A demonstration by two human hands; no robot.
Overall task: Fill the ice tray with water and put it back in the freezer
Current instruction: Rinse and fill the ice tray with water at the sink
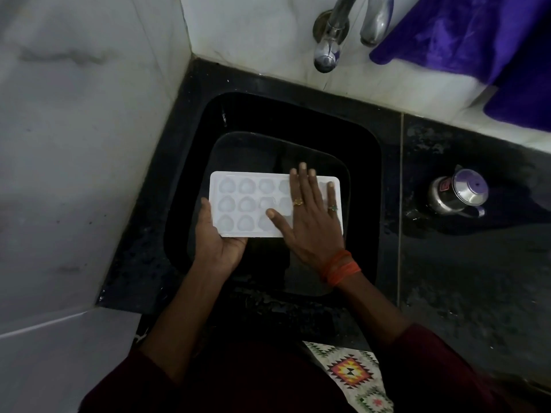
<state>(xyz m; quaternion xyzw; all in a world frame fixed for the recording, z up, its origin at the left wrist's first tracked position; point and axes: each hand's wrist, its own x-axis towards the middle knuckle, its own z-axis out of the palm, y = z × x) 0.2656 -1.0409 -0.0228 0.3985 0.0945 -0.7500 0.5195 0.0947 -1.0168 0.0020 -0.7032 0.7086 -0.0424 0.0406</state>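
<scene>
Head view: tray is held level over sink, nearer the person than tap. Left hand cups its near-left corner, thumb on the edge, fingers beneath. Right hand lies flat on top, fingers straight and spread, gripping nothing. Step looks like levelling the fill: keep tray flat, lift palm straight up. Cells are pale, possibly water-filled, hard to tell. Lidded steel pot stands well right, contents hidden.

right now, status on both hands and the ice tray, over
Left hand grips the ice tray at its left end, from below. Right hand flat on its right half. Tray held over the sink, tap further back.
</scene>
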